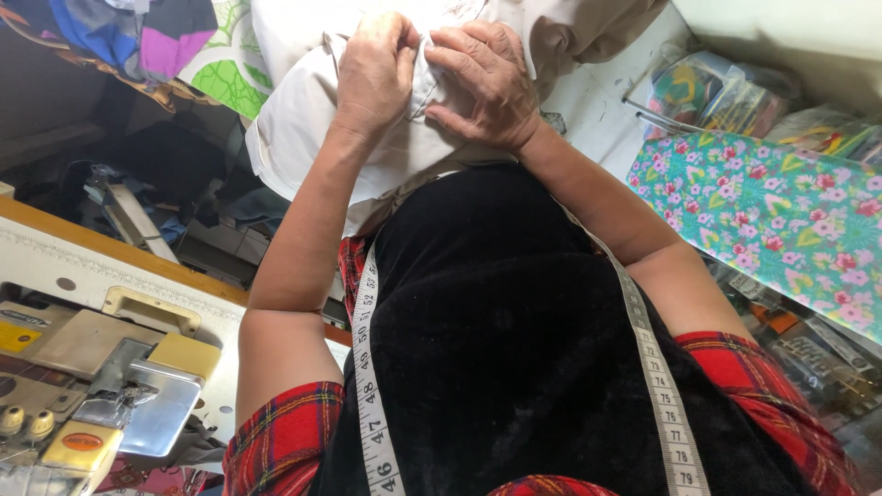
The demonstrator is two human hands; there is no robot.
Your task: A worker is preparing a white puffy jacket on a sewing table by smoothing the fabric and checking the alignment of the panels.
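Observation:
Both my hands work at the top middle of the head view on a pale beige garment (294,129) that lies in front of me. My left hand (375,69) pinches a fold of the cloth between thumb and fingers. Close beside it, my right hand (485,84) presses and grips the same fold, the fingertips of both hands almost touching. A white measuring tape (372,404) hangs round my neck over a black top with red tartan sleeves.
A sewing machine (110,377) on a wooden-edged table stands at the lower left. Floral turquoise fabric (781,211) lies at the right, with clear bags of coloured cloth (726,92) behind it. Bright patterned fabrics (138,37) hang at the upper left.

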